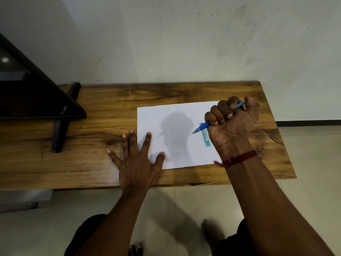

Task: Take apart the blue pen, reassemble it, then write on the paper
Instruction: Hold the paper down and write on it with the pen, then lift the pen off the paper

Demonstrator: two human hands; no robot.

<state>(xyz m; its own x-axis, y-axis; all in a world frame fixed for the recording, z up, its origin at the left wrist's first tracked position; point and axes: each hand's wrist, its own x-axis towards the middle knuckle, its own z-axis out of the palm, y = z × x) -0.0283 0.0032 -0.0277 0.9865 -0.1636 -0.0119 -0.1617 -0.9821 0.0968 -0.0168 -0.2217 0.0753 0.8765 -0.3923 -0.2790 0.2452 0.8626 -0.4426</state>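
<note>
So, the pen [202, 127] looked whole by my read, tip out and aimed down-left over the right half of the paper [166, 119]; couldn't tell if the tip touched the sheet or hung just above it. Right hand [232, 122] had it in a fist, four fingers curled round the barrel and thumb closed near the top end. That grip was poor for writing, I'd say. Better: shift to a three-finger pinch near the tip, rest the heel of the hand on the paper, then light pressure and short strokes. Sheet looked blank, only hand shadow on it, so writing seemed not yet begun. Left hand [138, 163] lay flat, fingers straight and spread, gripping nothing; index finger and thumb sat on the paper's left edge, the rest on the table [92, 108]. Fine as a hold-down, though more palm on the sheet would likely stop it skating. A teal strip [206, 136], maybe a cap or label piece, lay on the paper just under the right hand; the hand could bump it, so nudge it aside first
</note>
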